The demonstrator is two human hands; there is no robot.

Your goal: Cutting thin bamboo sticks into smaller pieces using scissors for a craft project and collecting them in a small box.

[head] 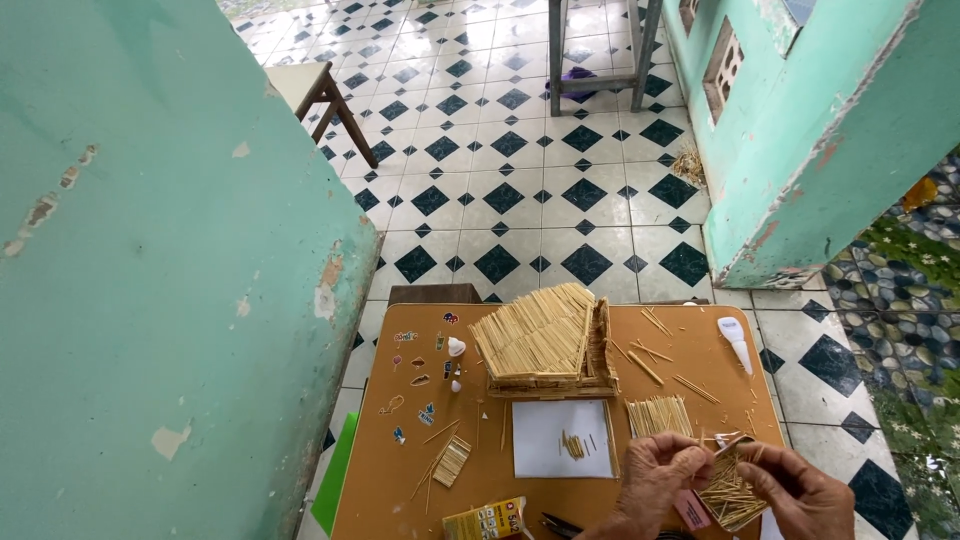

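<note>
**Wooden sticks: roof panel built, loose stock still out**

Wooden sticks fill a small open box (730,495) at the near right edge of the table (400,490), held between both hands. The right hand (800,495) cups the box from the right, its fingers curled around the side. The left hand (655,475) comes in from the left, with thumb and fingertips pressed together at the box's top edge, seemingly pinching sticks there; exactly what they grip is too small to tell.

Just beyond the hands lies a loose bundle of sticks (658,415), and left of it a white sheet (562,440) with a few short pieces on it. Farther left, near the table's middle, sits a small glued raft of sticks (452,462) with stray ones beside it. A yellow carton (485,522) pokes in at the near edge.

At the far side stands the stick model (545,340): a sloped panel, closely laid, resting on a stacked base. That part looks finished; the small raft, the bundle and the scattered sticks suggest more panels remain to be made. A white glue bottle (735,342) lies at the far right, and stickers (420,375) dot the left side.
</note>
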